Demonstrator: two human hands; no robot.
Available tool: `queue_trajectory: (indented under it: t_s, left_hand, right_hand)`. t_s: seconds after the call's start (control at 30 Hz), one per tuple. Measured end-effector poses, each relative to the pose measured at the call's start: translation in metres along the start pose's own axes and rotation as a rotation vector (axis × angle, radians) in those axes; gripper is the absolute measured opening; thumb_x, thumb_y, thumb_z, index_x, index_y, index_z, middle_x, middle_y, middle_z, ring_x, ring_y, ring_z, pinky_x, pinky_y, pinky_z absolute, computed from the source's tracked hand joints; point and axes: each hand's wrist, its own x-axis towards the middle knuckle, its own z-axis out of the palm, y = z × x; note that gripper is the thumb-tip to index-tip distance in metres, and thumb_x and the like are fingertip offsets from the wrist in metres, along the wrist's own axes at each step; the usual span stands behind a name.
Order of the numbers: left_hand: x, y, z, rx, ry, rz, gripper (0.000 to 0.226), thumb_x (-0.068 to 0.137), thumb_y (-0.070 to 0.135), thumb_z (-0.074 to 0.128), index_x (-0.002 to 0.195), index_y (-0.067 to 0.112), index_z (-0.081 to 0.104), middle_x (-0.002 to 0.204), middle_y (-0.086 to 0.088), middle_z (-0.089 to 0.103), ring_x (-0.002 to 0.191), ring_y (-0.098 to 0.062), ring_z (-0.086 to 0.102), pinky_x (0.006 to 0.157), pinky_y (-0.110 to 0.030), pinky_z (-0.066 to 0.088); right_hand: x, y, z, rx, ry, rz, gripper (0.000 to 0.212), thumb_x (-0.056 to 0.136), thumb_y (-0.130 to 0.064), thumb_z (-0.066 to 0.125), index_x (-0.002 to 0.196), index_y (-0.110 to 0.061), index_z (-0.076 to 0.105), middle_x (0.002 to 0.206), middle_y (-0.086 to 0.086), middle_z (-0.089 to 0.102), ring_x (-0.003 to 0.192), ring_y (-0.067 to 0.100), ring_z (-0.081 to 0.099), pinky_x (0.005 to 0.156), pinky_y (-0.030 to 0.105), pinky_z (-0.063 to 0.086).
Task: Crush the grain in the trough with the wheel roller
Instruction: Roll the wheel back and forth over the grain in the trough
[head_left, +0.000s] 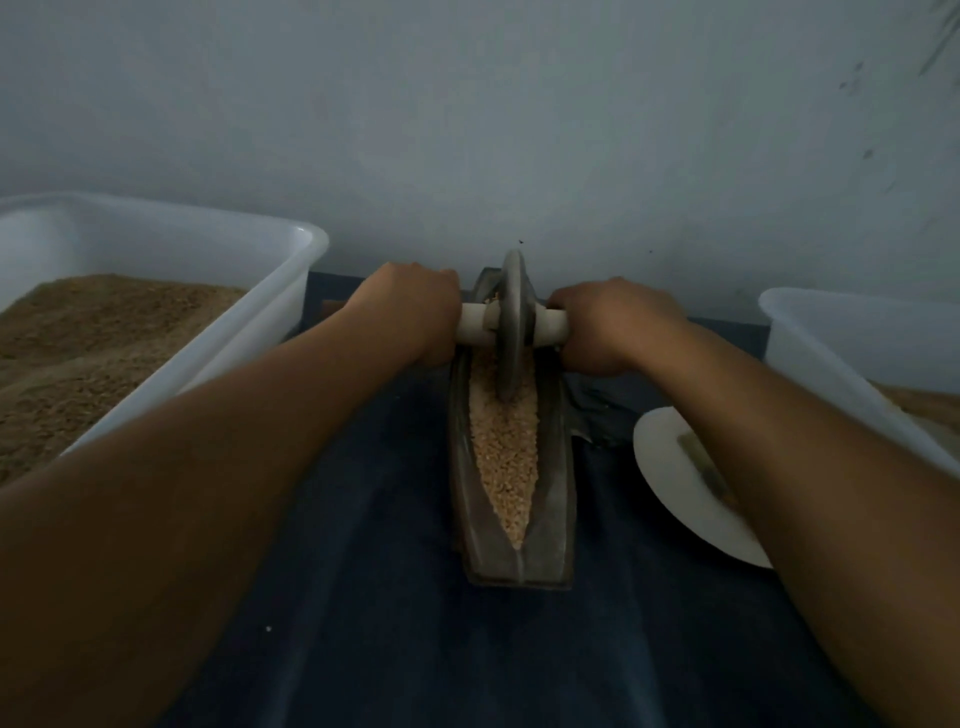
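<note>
A dark boat-shaped metal trough (550, 525) lies lengthwise on a dark blue cloth, its groove filled with pale tan grain (503, 457). The grey wheel roller (511, 322) stands upright in the groove at the far end, its rim sunk into the grain. A pale axle handle runs through its hub. My left hand (410, 317) grips the axle's left end and my right hand (608, 325) grips its right end, both arms stretched forward.
A white plastic tub (291, 291) of brown grain stands at the left. Another white tub (831, 353) sits at the right. A white plate (670, 478) with a small tool lies under my right forearm. A grey wall rises just behind the trough.
</note>
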Motion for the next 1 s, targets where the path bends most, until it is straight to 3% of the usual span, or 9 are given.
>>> queue_trajectory:
  t_s: [0.2, 0.37, 0.53, 0.73, 0.87, 1.0]
  left_hand:
    - [-0.013, 0.005, -0.005, 0.066, 0.021, 0.013, 0.036, 0.085, 0.035, 0.064, 0.115, 0.017, 0.054, 0.104, -0.006, 0.064, 0.09, -0.026, 0.063, 0.072, -0.037, 0.048]
    - [-0.042, 0.015, -0.015, 0.086, 0.002, 0.007, 0.037, 0.085, 0.033, 0.067, 0.114, 0.014, 0.056, 0.103, -0.006, 0.064, 0.09, -0.025, 0.062, 0.069, -0.035, 0.046]
    - [-0.081, 0.022, -0.018, 0.021, 0.068, -0.012, 0.041, 0.083, 0.031, 0.07, 0.113, 0.012, 0.05, 0.103, -0.008, 0.062, 0.091, -0.026, 0.061, 0.065, -0.035, 0.04]
    - [-0.105, 0.018, -0.022, 0.021, 0.154, 0.058, 0.039, 0.081, 0.039, 0.07, 0.108, 0.019, 0.049, 0.089, 0.001, 0.057, 0.07, -0.016, 0.041, 0.061, -0.033, 0.037]
    - [-0.105, 0.009, -0.019, 0.01, 0.14, 0.12, 0.036, 0.081, 0.046, 0.065, 0.102, 0.024, 0.046, 0.089, 0.003, 0.059, 0.069, -0.016, 0.042, 0.062, -0.032, 0.041]
    - [-0.097, 0.01, -0.016, -0.04, 0.132, 0.033, 0.038, 0.083, 0.038, 0.066, 0.1, 0.023, 0.036, 0.076, 0.002, 0.047, 0.066, -0.02, 0.044, 0.057, -0.034, 0.038]
  right_hand:
    - [-0.022, -0.003, 0.012, 0.017, 0.133, 0.015, 0.027, 0.079, -0.04, 0.065, 0.105, -0.033, 0.063, 0.101, -0.001, 0.066, 0.085, 0.024, 0.061, 0.059, 0.028, 0.036]
    - [-0.054, -0.004, 0.021, 0.071, 0.219, 0.04, 0.016, 0.079, -0.043, 0.064, 0.092, -0.035, 0.059, 0.083, -0.006, 0.062, 0.06, 0.014, 0.042, 0.047, 0.023, 0.021]
    - [-0.085, -0.013, 0.025, 0.059, 0.317, 0.014, 0.021, 0.078, -0.045, 0.066, 0.091, -0.032, 0.056, 0.081, -0.006, 0.064, 0.074, 0.024, 0.062, 0.053, 0.028, 0.028]
    - [-0.122, -0.02, 0.017, 0.092, 0.363, -0.029, 0.017, 0.081, -0.037, 0.067, 0.09, -0.028, 0.055, 0.082, -0.005, 0.063, 0.07, 0.021, 0.059, 0.056, 0.03, 0.027]
    - [-0.136, -0.021, 0.016, 0.061, 0.418, -0.047, 0.021, 0.078, -0.034, 0.072, 0.088, -0.025, 0.055, 0.078, -0.003, 0.062, 0.065, 0.021, 0.057, 0.056, 0.029, 0.022]
    - [-0.123, -0.021, 0.016, 0.01, 0.419, -0.06, 0.022, 0.08, -0.036, 0.069, 0.093, -0.024, 0.057, 0.081, -0.002, 0.063, 0.069, 0.025, 0.06, 0.055, 0.03, 0.02]
